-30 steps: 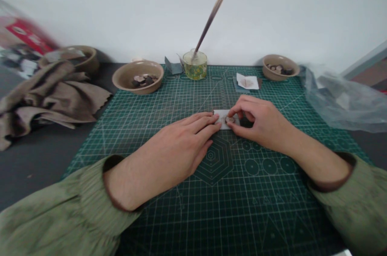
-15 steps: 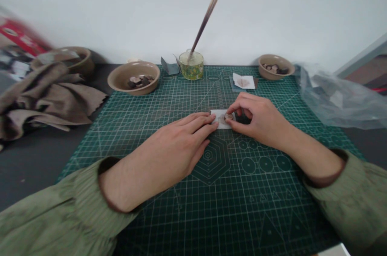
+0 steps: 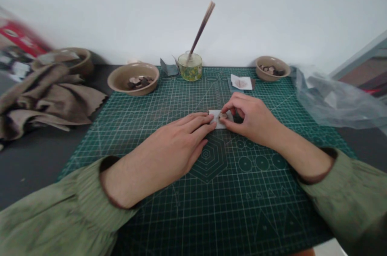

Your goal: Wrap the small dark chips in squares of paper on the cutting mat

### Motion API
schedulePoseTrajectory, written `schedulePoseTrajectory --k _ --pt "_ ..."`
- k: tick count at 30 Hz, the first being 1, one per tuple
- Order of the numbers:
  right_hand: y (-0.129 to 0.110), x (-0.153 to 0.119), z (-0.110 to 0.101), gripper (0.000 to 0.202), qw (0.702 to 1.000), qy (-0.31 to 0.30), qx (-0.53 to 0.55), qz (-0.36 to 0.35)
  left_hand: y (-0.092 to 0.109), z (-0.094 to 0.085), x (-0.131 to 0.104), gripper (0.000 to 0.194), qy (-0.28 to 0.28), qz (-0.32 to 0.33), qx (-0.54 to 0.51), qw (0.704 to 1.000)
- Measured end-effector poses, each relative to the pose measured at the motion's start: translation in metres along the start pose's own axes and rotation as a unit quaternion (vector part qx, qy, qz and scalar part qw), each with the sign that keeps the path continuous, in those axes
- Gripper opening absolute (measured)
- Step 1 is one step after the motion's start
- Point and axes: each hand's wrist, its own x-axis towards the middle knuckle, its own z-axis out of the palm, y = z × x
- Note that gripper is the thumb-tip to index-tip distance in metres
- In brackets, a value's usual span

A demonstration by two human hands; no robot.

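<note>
Change since the first frame: scene set slightly further left in view; white corner (image 3: 329, 248), lower right, showing more. Hands' arrangement unchanged, the pinch still closed.

Item: small brown-grey piece (image 3: 223, 116), just right of centre, over a white sheet (image 3: 214, 113). Pale, rough-looking upper face; outline partly hidden by fingers, finer detail too small to tell.

Right hand (image 3: 254, 119): thumb and forefinger closed about the piece, gripping it.

Left hand (image 3: 172, 147): palm down, fingers extended and close together, tips on the sheet's left part; nothing visibly gripped.

Support: green cutting mat (image 3: 236, 215), white grid and printed shapes, on a dark tabletop (image 3: 36, 167).

Upper centre: glass jar (image 3: 190, 71), yellow-green patterned, holding slanting thin sticks (image 3: 203, 26).

Upper left of centre: brown bowl (image 3: 113, 82) of dark and pale pieces.

Upper right: smaller bowl (image 3: 261, 71), similar contents; folded white paper (image 3: 246, 84) to its left; clear plastic bag (image 3: 341, 103) to its right.

Left edge: crumpled brown cloth (image 3: 54, 94).
</note>
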Motion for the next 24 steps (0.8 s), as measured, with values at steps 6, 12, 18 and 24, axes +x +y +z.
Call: schedulePoseTrajectory --k 6,12,18,24 --pt "0.0003 -0.0025 -0.0028 0.011 1.000 -0.015 0.006 -0.001 -0.0004 -0.0008 0.0011 0.044 -0.005 -0.002 0.005 1.000" --pt "-0.0006 0.0008 -0.0026 0.009 1.000 -0.005 -0.008 0.012 0.0002 -0.0014 0.0009 0.043 -0.009 0.000 -0.007 1.000" --pt "-0.0038 -0.0023 -0.0039 0.011 1.000 -0.016 0.010 0.009 -0.0007 -0.0006 -0.0004 0.044 -0.004 -0.003 -0.016 1.000" --pt "-0.0048 0.0007 -0.0036 0.009 1.000 -0.006 -0.003 0.019 0.0008 -0.0022 0.0012 0.043 -0.006 0.001 -0.012 1.000"
